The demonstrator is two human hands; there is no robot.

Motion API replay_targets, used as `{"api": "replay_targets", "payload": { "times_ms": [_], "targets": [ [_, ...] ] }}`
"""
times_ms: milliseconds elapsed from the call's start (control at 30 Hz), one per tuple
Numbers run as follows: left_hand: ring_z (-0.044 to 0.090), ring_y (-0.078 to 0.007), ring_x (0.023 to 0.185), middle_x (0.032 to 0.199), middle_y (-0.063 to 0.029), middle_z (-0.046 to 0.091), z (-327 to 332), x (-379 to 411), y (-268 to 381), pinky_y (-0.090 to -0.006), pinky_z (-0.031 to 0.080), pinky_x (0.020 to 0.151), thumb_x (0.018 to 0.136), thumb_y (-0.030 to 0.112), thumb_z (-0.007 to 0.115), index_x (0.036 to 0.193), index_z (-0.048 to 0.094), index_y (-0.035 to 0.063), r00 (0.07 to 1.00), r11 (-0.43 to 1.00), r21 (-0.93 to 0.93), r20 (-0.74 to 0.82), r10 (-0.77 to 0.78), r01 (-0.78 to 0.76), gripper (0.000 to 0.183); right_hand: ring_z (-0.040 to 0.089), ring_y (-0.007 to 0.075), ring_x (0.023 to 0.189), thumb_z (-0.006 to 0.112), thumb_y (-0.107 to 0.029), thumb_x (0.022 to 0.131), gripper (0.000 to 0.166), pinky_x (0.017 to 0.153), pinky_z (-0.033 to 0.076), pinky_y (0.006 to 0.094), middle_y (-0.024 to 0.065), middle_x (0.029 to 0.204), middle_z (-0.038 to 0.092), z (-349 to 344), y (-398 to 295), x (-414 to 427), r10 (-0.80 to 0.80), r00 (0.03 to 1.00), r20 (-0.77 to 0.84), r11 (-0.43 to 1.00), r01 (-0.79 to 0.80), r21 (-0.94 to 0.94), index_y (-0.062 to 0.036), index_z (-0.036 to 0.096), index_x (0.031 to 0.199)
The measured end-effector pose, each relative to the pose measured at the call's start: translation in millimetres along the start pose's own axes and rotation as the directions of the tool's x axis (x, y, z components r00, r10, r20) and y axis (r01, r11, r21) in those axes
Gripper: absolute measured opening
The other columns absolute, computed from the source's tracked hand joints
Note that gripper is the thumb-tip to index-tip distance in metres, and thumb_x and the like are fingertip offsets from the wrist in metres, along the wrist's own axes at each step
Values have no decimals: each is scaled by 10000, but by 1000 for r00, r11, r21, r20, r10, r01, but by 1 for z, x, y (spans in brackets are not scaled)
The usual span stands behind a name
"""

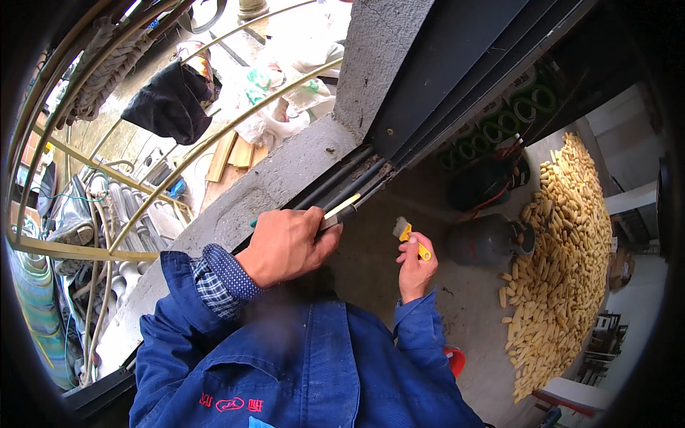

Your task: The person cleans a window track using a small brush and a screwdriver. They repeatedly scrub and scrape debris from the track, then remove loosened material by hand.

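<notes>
My left hand (291,243) rests over the dark metal window track (369,168), its fingers closed on a slim tool (342,205) with a pale, flat strip. Most of that tool is hidden by the hand; a teal end pokes out on the far left side. Away from the frame, on the room side, my right hand (416,265) grips the yellow handle of a small paintbrush (401,229). The brush's grey bristles point up and left, apart from the track. Dirt lies in the track's corner.
A concrete sill (267,171) borders the track outside, with a guard of thin bars (225,131) and a hanging black cloth (174,104) beyond. Indoors, a grey gas cylinder (479,243) stands beside a heap of corn cobs (562,257). A red bucket (455,360) is near my right elbow.
</notes>
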State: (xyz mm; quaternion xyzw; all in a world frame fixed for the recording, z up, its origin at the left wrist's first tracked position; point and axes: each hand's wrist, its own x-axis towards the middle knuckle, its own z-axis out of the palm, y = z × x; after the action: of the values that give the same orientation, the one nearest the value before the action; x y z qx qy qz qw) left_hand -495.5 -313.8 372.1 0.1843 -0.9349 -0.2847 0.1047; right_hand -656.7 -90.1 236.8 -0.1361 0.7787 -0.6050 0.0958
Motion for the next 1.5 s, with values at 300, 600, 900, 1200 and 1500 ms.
{"api": "replay_targets", "payload": {
  "times_ms": [300, 600, 900, 1200, 1500],
  "targets": [
    [629, -438, 606, 626, -239, 596, 7, 32, -5, -493, 507, 573, 947, 409, 621, 730, 618, 11, 998, 999, 39, 58, -19, 17, 454, 592, 96, 602, 603, -240, 1034, 250, 566, 497, 255, 74, 792, 694, 3, 4, -2, -15, 1000, 26, 1000, 15, 2, -24, 686, 1129],
    [630, -429, 625, 636, -244, 605, 10, 35, -13, -486, 503, 608, 944, 434, 619, 789, 686, -13, 983, 959, -219, 77, -166, 179, 477, 589, 95, 601, 597, -247, 1038, 254, 572, 495, 256, 70, 789, 690, 2, 3, 1, -8, 999, 32, 1000, 8, -21, -25, 686, 1125],
    [629, -441, 631, 631, -230, 616, 2, 21, -20, -490, 510, 618, 940, 464, 609, 743, 676, 0, 979, 940, -274, 63, -192, 202, 508, 588, 97, 603, 600, -252, 1038, 260, 575, 493, 256, 71, 787, 688, 5, 1, 2, -20, 999, 50, 1000, 20, 4, -23, 684, 1127],
    [620, -435, 634, 649, -255, 596, 5, 34, -3, -491, 496, 603, 933, 405, 633, 767, 672, -7, 989, 991, -44, 80, -122, 126, 446, 584, 99, 606, 596, -255, 1036, 264, 579, 494, 256, 69, 783, 686, 8, -2, -1, -20, 998, 55, 1000, 21, -15, -26, 683, 1136],
    [618, -394, 614, 664, -256, 597, 8, 35, -12, -458, 487, 598, 948, 391, 617, 822, 702, -21, 983, 962, -214, 106, -151, 171, 439, 578, 90, 607, 601, -240, 1034, 252, 585, 495, 252, 65, 784, 685, 9, 0, -2, 6, 999, 43, 1000, -7, 10, -24, 685, 1136]
  ]
}}
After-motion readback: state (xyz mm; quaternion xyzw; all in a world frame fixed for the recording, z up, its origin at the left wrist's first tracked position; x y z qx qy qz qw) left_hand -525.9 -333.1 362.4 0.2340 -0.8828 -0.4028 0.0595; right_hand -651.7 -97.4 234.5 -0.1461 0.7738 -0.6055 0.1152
